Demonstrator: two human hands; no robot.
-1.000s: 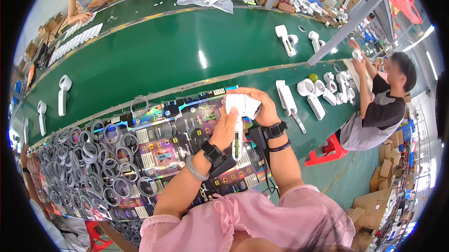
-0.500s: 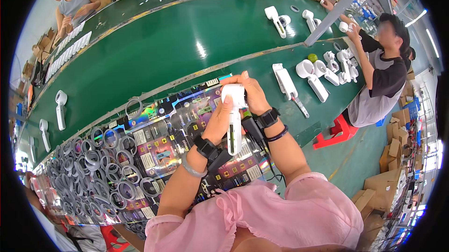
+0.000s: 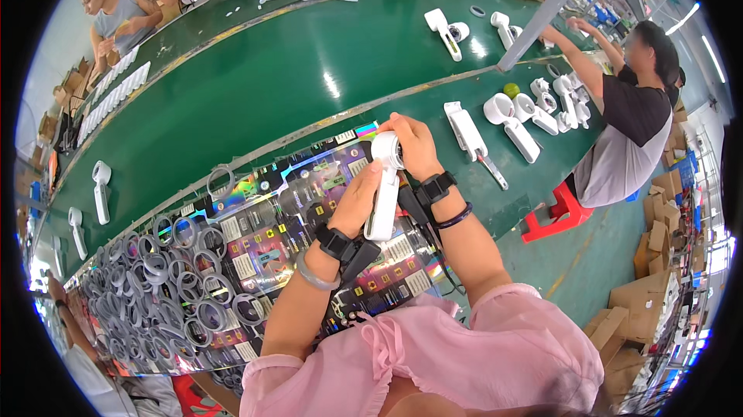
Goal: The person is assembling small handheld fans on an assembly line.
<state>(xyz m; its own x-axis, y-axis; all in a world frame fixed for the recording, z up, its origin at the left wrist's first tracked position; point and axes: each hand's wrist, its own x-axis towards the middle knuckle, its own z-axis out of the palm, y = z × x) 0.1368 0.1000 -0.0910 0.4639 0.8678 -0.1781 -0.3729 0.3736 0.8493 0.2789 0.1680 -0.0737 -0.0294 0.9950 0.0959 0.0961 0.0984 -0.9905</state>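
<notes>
Both hands hold one white hand-held device [image 3: 384,194] with a round head and a long handle, upright over the shiny printed sheets [image 3: 282,212]. My left hand [image 3: 357,199] grips the handle from the left. My right hand [image 3: 412,146] wraps over the round head at the top. Each wrist wears a black strap. A heap of grey rings [image 3: 159,278] lies to the left, on the sheets.
A green conveyor belt [image 3: 255,84] runs behind, carrying white devices [image 3: 101,189]. More white devices [image 3: 507,119] lie at the right, where a person in a black and grey shirt [image 3: 619,127] reaches over the belt. Other people work at the far side. Cardboard boxes [image 3: 650,293] stand at right.
Both hands stay on the white device; it has turned from tilted to nearly upright and sits a little lower. The view has shifted slightly.
</notes>
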